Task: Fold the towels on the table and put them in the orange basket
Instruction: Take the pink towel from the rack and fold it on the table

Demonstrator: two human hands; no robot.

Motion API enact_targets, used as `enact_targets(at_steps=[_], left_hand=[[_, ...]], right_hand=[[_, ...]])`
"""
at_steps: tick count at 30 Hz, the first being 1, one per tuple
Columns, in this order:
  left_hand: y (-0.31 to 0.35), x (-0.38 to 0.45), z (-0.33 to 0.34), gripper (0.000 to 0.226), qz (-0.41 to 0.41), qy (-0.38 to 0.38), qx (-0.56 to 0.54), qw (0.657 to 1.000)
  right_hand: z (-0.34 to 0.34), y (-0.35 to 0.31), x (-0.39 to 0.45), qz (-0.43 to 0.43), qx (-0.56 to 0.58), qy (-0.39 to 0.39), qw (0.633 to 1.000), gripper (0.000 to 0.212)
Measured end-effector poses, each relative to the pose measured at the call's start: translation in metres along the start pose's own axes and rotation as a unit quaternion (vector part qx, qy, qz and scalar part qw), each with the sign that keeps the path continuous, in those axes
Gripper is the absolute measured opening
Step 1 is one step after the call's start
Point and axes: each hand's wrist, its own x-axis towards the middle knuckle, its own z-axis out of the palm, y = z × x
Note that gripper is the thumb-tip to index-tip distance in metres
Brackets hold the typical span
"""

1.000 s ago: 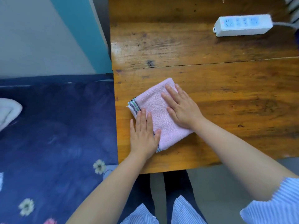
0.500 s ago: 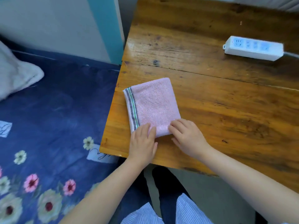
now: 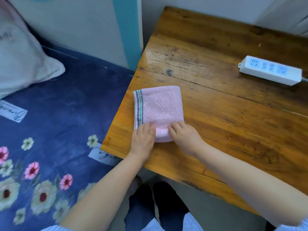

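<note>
While the folded pink towel [image 3: 160, 109] lies flat at the wooden table's [image 3: 225, 114] near-left corner, we see both hands at its near edge | left hand [image 3: 142, 140] fingers bent, gripping the striped near-left corner | right hand [image 3: 185, 135] knuckles raised, fingers curled onto the near-right corner | forearms converge from near | white power strip [image 3: 270, 70] far right.

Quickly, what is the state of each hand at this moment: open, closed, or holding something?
Left hand: holding the near edge of the pink towel, fingers curled on it.
Right hand: holding the same near edge.
</note>
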Motion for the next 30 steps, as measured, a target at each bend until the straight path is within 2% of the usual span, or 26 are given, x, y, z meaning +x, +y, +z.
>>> enact_targets(at_steps=[2, 7, 11, 14, 16, 17, 19, 21, 23, 25, 27, 30], left_hand=[[-0.002, 0.0, -0.001, 0.034, -0.012, 0.009, -0.014, 1.0], [-0.024, -0.008, -0.027, 0.013, -0.016, 0.097, -0.024, 0.995], [-0.061, -0.053, -0.058, 0.03, -0.048, 0.145, -0.072, 0.986], [-0.096, -0.108, -0.089, 0.028, -0.099, 0.152, -0.055, 0.982], [-0.118, -0.158, -0.111, 0.023, -0.156, 0.135, -0.035, 0.978], [-0.127, -0.182, -0.12, 0.031, -0.177, 0.118, -0.031, 0.977], [-0.146, -0.237, -0.133, 0.044, -0.214, 0.071, -0.018, 0.974], [-0.165, -0.304, -0.15, 0.045, -0.27, 0.018, 0.018, 0.963], [-0.185, -0.377, -0.162, 0.041, -0.355, -0.065, 0.02, 0.932], [-0.2, -0.442, -0.167, 0.037, -0.421, -0.128, 0.009, 0.898], [-0.207, -0.505, -0.18, 0.033, -0.469, -0.137, 0.01, 0.873], [-0.222, -0.571, -0.193, 0.028, -0.521, -0.128, 0.015, 0.844]], right_hand=[[-0.003, 0.002, -0.002, 0.011, 0.045, -0.024, 0.999, 0.034], [-0.03, -0.01, 0.009, 0.02, 0.09, 0.041, 0.995, 0.033], [-0.051, -0.057, 0.015, 0.059, 0.191, 0.107, 0.974, 0.056], [-0.065, -0.115, 0.023, 0.015, 0.226, 0.133, 0.965, 0.075], [-0.077, -0.165, 0.032, -0.029, 0.241, 0.126, 0.962, 0.073], [-0.083, -0.19, 0.037, -0.045, 0.248, 0.113, 0.961, 0.066], [-0.101, -0.241, 0.046, -0.071, 0.249, 0.048, 0.965, 0.053], [-0.117, -0.301, 0.054, -0.119, 0.248, -0.006, 0.961, 0.042], [-0.131, -0.367, 0.059, -0.164, 0.24, -0.044, 0.956, 0.035], [-0.145, -0.427, 0.064, -0.204, 0.216, -0.061, 0.953, 0.037], [-0.162, -0.493, 0.064, -0.252, 0.199, -0.072, 0.944, 0.04], [-0.182, -0.566, 0.064, -0.315, 0.177, -0.075, 0.929, 0.032]])
